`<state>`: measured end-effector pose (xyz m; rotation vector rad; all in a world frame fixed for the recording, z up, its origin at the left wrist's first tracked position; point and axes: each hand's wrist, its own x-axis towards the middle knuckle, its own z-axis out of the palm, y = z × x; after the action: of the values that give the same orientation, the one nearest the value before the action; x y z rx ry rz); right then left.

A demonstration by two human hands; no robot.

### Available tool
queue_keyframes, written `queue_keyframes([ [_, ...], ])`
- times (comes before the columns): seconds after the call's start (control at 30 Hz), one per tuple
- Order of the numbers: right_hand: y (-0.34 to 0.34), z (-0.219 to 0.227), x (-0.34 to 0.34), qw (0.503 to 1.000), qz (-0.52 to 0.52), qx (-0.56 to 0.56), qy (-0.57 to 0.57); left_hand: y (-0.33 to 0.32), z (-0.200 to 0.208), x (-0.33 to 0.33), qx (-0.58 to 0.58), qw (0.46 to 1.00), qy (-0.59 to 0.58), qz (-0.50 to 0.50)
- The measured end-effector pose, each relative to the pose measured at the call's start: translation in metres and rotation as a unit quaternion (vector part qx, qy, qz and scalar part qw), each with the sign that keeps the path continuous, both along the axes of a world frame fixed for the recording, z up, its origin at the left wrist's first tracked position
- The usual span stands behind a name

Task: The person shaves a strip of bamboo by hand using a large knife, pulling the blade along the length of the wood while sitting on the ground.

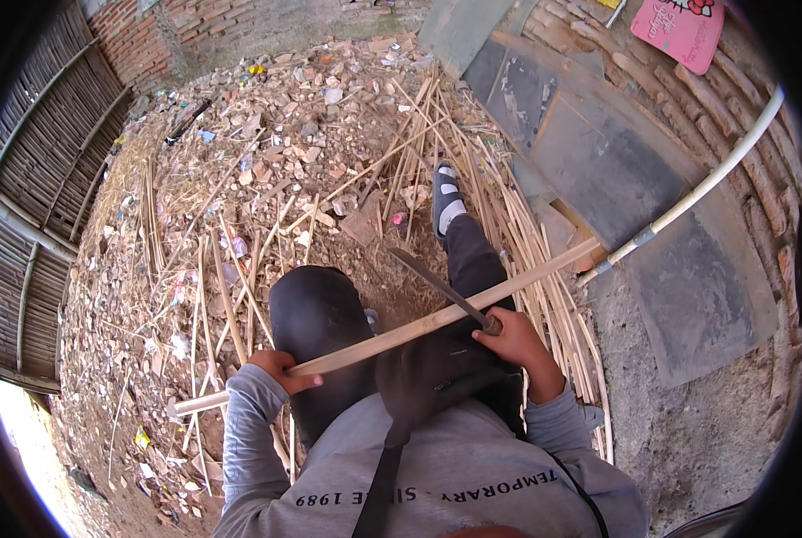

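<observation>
one long wooden strip (374, 344) is lying across the legs (316, 309); the left hand (280, 369) is gripping it near one end, the right hand (514, 337) is holding a knife (423, 273) crosswise over it; from where i'm standing, knife and strip are perhaps touching.

The long strip (383, 341) is pale tan, the blade (437, 282) dark brownish grey, the shirt (437, 462) grey with black lettering, the trousers (307, 309) black, the sock (452, 212) white, the pipe (728, 172) whitish with a grey band, and the flat panel (670, 40) pink with red-and-white print.
</observation>
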<state>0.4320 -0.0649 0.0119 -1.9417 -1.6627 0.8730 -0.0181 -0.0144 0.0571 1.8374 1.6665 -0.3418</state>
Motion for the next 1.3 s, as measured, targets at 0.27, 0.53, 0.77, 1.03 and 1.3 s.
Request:
queue_keyframes([
  [0.27,0.001,0.0,-0.001,1.0,0.002,-0.002,0.008,0.003,0.003,0.003,-0.028,0.999,0.026,-0.015],
  [0.53,0.0,0.001,-0.001,1.0,0.002,-0.004,0.001,0.003,0.003,0.003,-0.029,0.999,0.03,-0.011],
  [0.77,0.0,0.0,-0.002,1.0,-0.002,-0.002,0.005,0.004,-0.001,0.001,-0.015,0.999,0.026,-0.028],
  [1.03,0.0,-0.001,-0.001,1.0,0.001,0.005,0.012,0.003,-0.003,0.0,-0.013,0.999,0.031,-0.027],
  [1.3,0.0,0.011,-0.009,0.999,-0.013,-0.001,-0.043,0.002,-0.003,0.0,-0.001,1.0,0.015,-0.017],
])
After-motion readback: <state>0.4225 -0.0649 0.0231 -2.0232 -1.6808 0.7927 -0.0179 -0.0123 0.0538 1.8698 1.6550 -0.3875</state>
